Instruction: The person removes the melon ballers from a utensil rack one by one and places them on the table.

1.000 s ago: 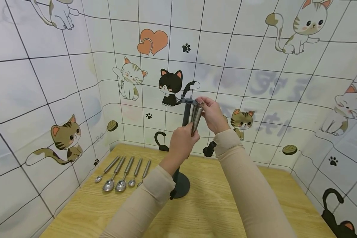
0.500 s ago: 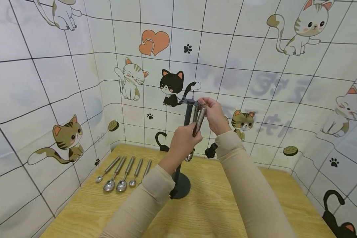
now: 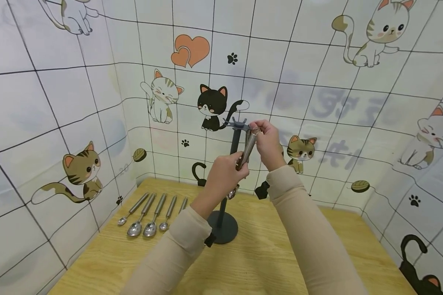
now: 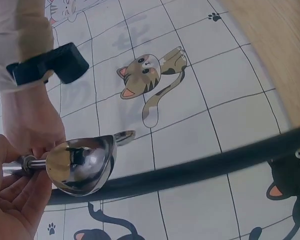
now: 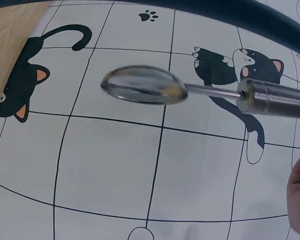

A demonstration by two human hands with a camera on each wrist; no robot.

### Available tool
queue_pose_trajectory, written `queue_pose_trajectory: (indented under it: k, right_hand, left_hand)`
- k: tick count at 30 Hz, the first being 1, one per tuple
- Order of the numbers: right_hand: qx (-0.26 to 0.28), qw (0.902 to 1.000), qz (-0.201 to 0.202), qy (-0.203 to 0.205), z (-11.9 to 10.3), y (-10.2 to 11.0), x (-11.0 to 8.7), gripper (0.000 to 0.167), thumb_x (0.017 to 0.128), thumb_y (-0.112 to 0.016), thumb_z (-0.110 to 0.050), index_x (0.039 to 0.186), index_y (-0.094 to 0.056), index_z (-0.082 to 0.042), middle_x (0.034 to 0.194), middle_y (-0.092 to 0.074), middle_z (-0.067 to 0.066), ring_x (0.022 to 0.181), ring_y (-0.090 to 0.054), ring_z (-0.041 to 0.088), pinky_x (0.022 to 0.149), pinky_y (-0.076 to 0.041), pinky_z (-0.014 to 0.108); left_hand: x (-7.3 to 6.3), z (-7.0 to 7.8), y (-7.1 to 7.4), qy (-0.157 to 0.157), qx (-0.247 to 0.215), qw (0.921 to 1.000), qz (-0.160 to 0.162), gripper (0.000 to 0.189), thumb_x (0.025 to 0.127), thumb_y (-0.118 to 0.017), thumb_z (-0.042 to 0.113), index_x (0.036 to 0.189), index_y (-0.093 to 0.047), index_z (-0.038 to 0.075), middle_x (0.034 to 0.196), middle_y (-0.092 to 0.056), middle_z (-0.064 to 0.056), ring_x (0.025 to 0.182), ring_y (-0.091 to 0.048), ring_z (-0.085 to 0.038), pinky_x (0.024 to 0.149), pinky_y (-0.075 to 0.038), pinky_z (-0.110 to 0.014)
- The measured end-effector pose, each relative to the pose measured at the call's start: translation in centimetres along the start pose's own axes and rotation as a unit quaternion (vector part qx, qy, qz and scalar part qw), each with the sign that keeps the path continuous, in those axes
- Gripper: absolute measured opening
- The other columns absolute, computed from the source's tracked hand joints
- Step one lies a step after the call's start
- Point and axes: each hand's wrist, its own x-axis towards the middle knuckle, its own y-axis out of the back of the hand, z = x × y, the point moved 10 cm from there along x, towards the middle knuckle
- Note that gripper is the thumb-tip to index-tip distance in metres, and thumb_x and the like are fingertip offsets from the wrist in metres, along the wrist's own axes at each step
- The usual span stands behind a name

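Note:
My left hand [image 3: 227,168] grips a steel ice cream scoop [image 3: 250,145] low on its handle. In the left wrist view the scoop's shiny bowl [image 4: 82,165] juts out beyond the fingers. My right hand [image 3: 268,141] pinches the ring end of the handle, close beside the hooked top [image 3: 238,124] of a dark grey stand [image 3: 223,213]. Another handle shows partly behind the held one, under the hooks. Below the left hand, a scoop bowl [image 3: 232,191] shows next to the pole. The right wrist view has an oval scoop bowl [image 5: 142,85] on a thin neck.
Several steel scoops of different sizes lie in a row on the left of the wooden table [image 3: 273,254], among them a large scoop [image 3: 149,229]. The left sleeve [image 3: 184,237] partly covers the row. A cat-print sheet [image 3: 310,102] encloses the table at the back and sides.
The right hand and the held handle's ring end have shifted slightly right, away from the stand's top. My left hand keeps its grip low on the handle, its wrist a little further left.

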Motion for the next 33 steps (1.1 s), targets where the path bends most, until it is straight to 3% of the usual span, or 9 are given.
queue_pose_trajectory:
  k: [5,9,13,21,27,33]
  right_hand:
    - [-0.082,0.9950,0.037,0.044,-1.4,0.5,-0.7,0.027,0.103,-0.063,-0.030,0.107,-0.066,-0.003,0.093,-0.060,-0.001,0.081,-0.051,0.014,0.062,-0.038,0.027]
    - [-0.110,0.9889,0.060,0.081,-2.6,0.4,-1.2,0.026,0.102,-0.065,-0.025,0.105,-0.065,0.001,0.093,-0.063,0.006,0.081,-0.054,0.015,0.066,-0.042,0.026]
    - [-0.115,0.9847,0.082,0.102,-3.2,0.2,-1.5,0.022,0.101,-0.066,-0.018,0.102,-0.064,0.005,0.090,-0.064,0.011,0.078,-0.054,0.014,0.068,-0.042,0.025]
    - [-0.129,0.9820,0.086,0.108,-3.3,0.0,-1.5,0.022,0.101,-0.066,-0.017,0.102,-0.063,0.005,0.089,-0.064,0.011,0.079,-0.051,0.013,0.069,-0.040,0.025]
    - [-0.130,0.9825,0.079,0.108,-3.2,0.1,-1.4,0.022,0.102,-0.064,-0.018,0.103,-0.062,0.004,0.090,-0.063,0.011,0.078,-0.052,0.014,0.067,-0.040,0.025]
    - [-0.140,0.9823,0.079,0.097,-2.8,0.2,-1.5,0.023,0.102,-0.064,-0.020,0.104,-0.061,0.003,0.091,-0.062,0.009,0.078,-0.051,0.013,0.066,-0.040,0.025]
  left_hand:
    - [-0.5,-0.7,1.6,-0.008,-0.009,0.9999,0.010,0.005,0.094,-0.064,0.010,0.091,-0.068,0.011,0.067,-0.066,0.004,0.050,-0.051,-0.005,0.047,-0.038,-0.019]
    - [-1.1,-2.0,3.0,0.005,-0.026,0.9995,0.016,0.013,0.094,-0.064,0.009,0.104,-0.073,0.006,0.081,-0.075,-0.003,0.061,-0.067,-0.007,0.053,-0.051,-0.021]
    - [-2.0,-4.3,4.1,0.036,-0.044,0.9983,0.013,0.024,0.094,-0.064,0.009,0.116,-0.072,0.003,0.091,-0.077,-0.008,0.074,-0.074,-0.013,0.062,-0.058,-0.027]
    - [-4.6,-10.0,5.4,0.118,-0.060,0.9912,-0.001,0.026,0.095,-0.065,0.012,0.120,-0.071,0.005,0.099,-0.076,-0.008,0.085,-0.074,-0.020,0.071,-0.059,-0.038]
    - [-6.5,-13.8,4.9,0.185,-0.113,0.9758,-0.027,0.058,0.096,-0.067,0.010,0.150,-0.049,0.005,0.110,-0.073,-0.015,0.089,-0.074,-0.025,0.067,-0.061,-0.032]
    - [-8.2,-16.2,3.9,0.248,-0.145,0.9559,-0.058,0.063,0.096,-0.065,0.008,0.155,-0.043,0.009,0.118,-0.068,-0.016,0.100,-0.070,-0.028,0.067,-0.061,-0.030]
